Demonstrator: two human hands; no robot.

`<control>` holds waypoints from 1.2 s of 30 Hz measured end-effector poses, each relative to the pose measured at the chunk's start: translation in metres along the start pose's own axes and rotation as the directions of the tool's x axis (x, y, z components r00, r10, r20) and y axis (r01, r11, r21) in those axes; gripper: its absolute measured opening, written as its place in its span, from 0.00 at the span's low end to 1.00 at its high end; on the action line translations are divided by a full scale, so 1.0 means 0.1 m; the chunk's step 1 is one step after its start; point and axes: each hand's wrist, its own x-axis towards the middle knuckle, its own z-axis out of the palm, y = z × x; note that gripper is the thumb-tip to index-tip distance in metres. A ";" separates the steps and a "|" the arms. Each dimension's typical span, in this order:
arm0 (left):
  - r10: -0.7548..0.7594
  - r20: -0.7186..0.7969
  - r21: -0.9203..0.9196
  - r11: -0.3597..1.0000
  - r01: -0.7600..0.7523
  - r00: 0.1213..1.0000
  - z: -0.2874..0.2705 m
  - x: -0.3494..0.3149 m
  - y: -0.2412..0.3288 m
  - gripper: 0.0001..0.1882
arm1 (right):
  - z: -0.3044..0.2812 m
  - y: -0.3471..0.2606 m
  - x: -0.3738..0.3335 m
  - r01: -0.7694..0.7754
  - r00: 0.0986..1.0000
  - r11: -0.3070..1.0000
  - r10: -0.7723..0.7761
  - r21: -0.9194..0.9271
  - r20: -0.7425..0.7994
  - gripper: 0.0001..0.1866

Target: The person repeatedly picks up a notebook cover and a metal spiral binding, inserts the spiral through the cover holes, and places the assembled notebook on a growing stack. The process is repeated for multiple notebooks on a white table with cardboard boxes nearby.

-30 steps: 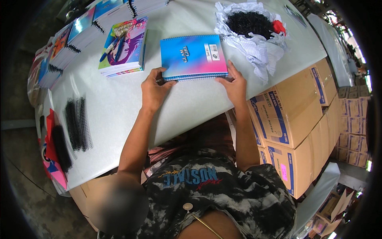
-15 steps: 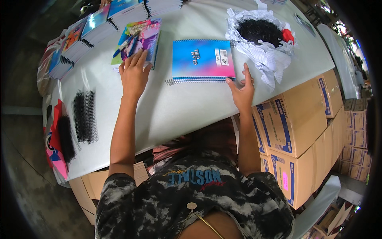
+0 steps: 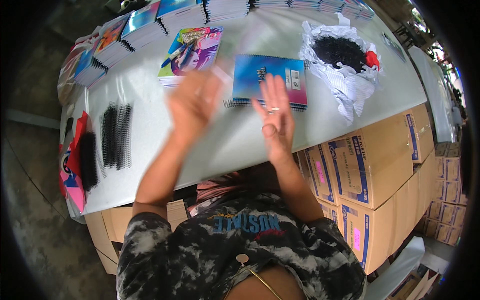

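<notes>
My left hand (image 3: 195, 102) is raised over the table, smeared by motion. A faint pale patch shows near its fingertips; whether it holds anything is unclear. My right hand (image 3: 276, 117) is open, fingers stretched and a ring on one finger, just above the near edge of a blue and pink spiral notebook (image 3: 245, 75). A loose end of wire coil (image 3: 231, 104) sticks out at that notebook's near left corner. Beyond my left hand lies a pile of colourful-covered books (image 3: 210, 42), with blue pens (image 3: 175, 54) resting on top.
Stacks of notebooks (image 3: 145, 22) line the far edge. Crumpled white paper (image 3: 345, 90) holds a tangle of black coils (image 3: 337, 52) at the right. Black spiral coils (image 3: 115, 135) lie at the left, beside a red and pink wrapper (image 3: 75, 172). Cardboard boxes (image 3: 380, 170) stand right of the table.
My left hand has left the book pile and come nearer and right, now blurred. My right hand has moved from the notebook's right corner to its near edge, fingers stretched. The view has shifted slightly.
</notes>
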 end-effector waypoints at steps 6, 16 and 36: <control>-0.093 0.502 -0.159 0.967 0.198 0.860 -0.13 -0.64 0.40 0.29 | -0.03 0.00 -0.18 -0.123 0.984 0.872 0.047 -0.474 -0.169 0.12; -0.763 0.419 -0.483 0.272 0.832 0.493 -0.40 -1.29 -0.21 0.16 | -0.29 0.01 -0.18 -0.285 0.872 0.851 0.421 -0.441 0.250 0.13; -0.831 -0.009 0.933 0.194 0.305 0.557 -1.53 -1.23 -1.47 0.19 | -0.49 0.05 -0.07 -0.130 0.900 0.870 0.305 -0.476 0.311 0.14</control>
